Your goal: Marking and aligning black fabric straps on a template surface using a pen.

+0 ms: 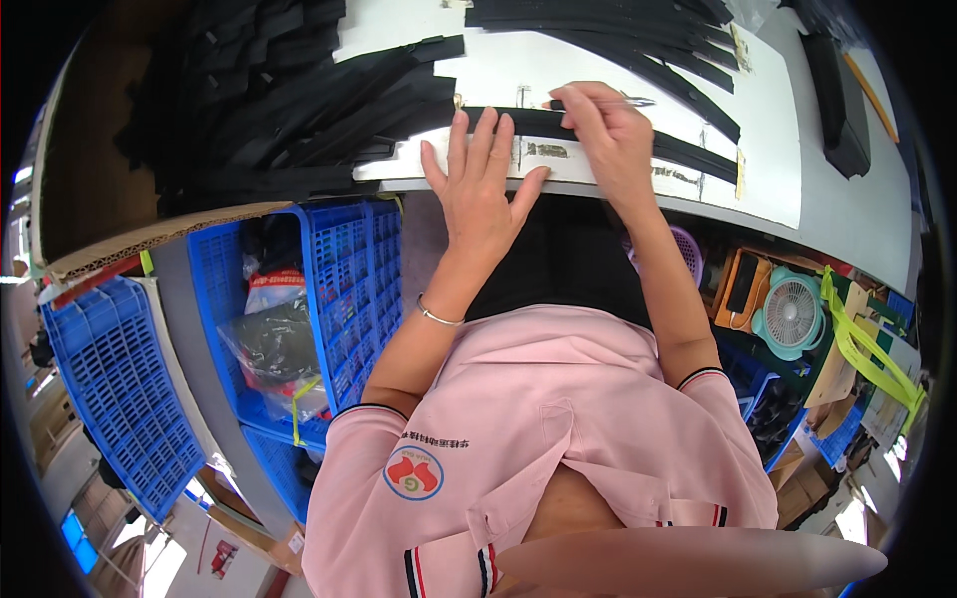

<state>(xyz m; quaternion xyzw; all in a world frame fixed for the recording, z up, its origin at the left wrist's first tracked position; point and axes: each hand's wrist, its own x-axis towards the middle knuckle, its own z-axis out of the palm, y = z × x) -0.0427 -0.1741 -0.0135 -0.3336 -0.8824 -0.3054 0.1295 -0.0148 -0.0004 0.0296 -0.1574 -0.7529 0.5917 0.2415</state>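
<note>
Flat black fabric strip (535, 123) — beneath hands (478, 189)

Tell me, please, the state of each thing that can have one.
Black strip: laid out lengthwise
White board: marked in black
Left hand: spread open, on the strip
Right hand: closed on pen-like tool
Turquoise fan: running or not, cannot tell
Blue crate: holding bagged things

black strip (543, 123) | flat across white surface (770, 130) | pen-like tool (640, 102) | silver end rightward
</note>
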